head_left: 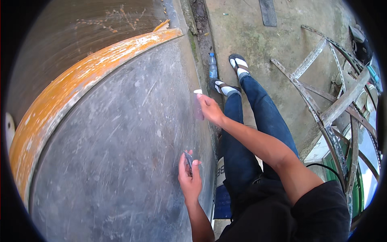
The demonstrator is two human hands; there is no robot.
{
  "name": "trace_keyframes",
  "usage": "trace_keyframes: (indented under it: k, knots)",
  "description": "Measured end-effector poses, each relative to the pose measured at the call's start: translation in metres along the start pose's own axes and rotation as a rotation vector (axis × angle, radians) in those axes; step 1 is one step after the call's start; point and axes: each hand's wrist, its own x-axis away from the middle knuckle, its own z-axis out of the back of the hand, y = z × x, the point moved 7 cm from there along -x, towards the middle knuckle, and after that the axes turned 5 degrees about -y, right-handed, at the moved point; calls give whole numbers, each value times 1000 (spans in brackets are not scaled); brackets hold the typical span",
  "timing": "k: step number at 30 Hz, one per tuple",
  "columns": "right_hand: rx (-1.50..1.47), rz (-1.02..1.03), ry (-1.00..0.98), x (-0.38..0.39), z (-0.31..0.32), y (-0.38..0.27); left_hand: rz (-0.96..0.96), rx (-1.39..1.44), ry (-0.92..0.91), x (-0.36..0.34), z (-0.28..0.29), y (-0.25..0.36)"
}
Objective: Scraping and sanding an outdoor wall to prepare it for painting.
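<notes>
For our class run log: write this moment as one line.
left hand: holds small dark tool | right hand: presses flat scraper on grey curved metal surface | water bottle on ground

A single head-worn fisheye view looks steeply down from close above. It faces a grey curved metal surface at left and the concrete floor at right.

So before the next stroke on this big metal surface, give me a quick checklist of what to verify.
1. Right hand holds the pale block against the metal surface: ok.
2. Left hand grips the small dark piece: ok.
3. Hands apart from each other: ok.
4. Water bottle on the ground clear of the feet: ok.
5. Block's working face condition: cannot tell.
</notes>
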Motion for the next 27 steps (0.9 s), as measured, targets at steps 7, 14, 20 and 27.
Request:
trace_keyframes:
  k: [7, 14, 20, 27]
  knots:
    - [180, 118, 265, 50, 121, -46, 31, 202, 58, 59, -6, -16]
    - [685, 231, 144, 145, 104, -85, 72, 570, 71, 112, -33, -51]
    - [987, 552, -362, 240, 14, -76, 86, 1006, 123, 155, -57, -96]
    - [1432, 1178, -988, 393, -63, 3, -34, 1435, 235, 227, -74, -141]
